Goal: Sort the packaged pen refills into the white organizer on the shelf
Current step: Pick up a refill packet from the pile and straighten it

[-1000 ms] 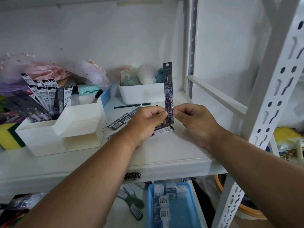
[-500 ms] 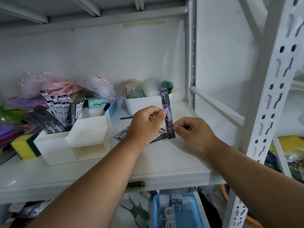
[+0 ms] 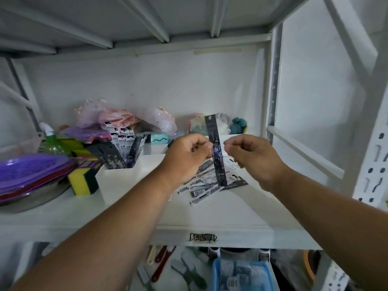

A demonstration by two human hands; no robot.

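Head camera view, looking forward and down at a white metal shelf [image 3: 126,219]. At centre, the left hand [image 3: 184,156] pinches a long, narrow dark packaged pen refill [image 3: 216,150] and holds it upright above the shelf. The right hand [image 3: 252,156] hovers just right of the packet with its fingers loosely curled; it appears to hold nothing, though a light touch on the packet cannot be ruled out.

Left of the hands stands the white plastic organizer [image 3: 117,181], a box with compartments. Its far-left compartment already holds a fanned bunch of sorted refill packets [image 3: 121,148], perhaps ten or so; they overlap too much for an exact count.

On the shelf under the hands lies a loose pile of unsorted refill packets [image 3: 205,185], roughly five or six, partly hidden.

Judging from this, the task looks more than half done: one packet is in hand and the small pile remains.
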